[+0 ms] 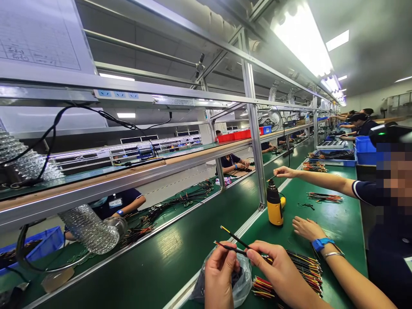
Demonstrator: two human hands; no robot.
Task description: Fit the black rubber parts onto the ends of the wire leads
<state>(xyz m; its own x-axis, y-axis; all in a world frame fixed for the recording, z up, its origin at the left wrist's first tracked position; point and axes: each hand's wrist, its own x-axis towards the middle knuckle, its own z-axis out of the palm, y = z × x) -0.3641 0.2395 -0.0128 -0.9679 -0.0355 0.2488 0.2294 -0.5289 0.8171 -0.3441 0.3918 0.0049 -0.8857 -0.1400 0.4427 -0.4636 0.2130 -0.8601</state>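
My left hand point(220, 274) is closed, its thumb and fingers pinching a thin black cable point(227, 246) whose bare-wire end points up and left. Close beside it, my right hand point(280, 270) pinches black cable too; a second black cable point(234, 235) with a yellow and white tip sticks out from its fingers. Whether the two cables join is hidden by my fingers. Under my left hand lies a clear plastic bag point(247, 279) with dark small contents. Bundles of black cables point(310, 270) with red and yellow ends lie beneath and beside my right hand.
A yellow heat gun point(275, 210) stands upright on the green bench point(350, 240). A co-worker at right holds a wire over it, the other hand point(307, 228) resting on the bench. More cable bundles point(325, 197) lie there. A metal frame post point(255, 141) rises behind.
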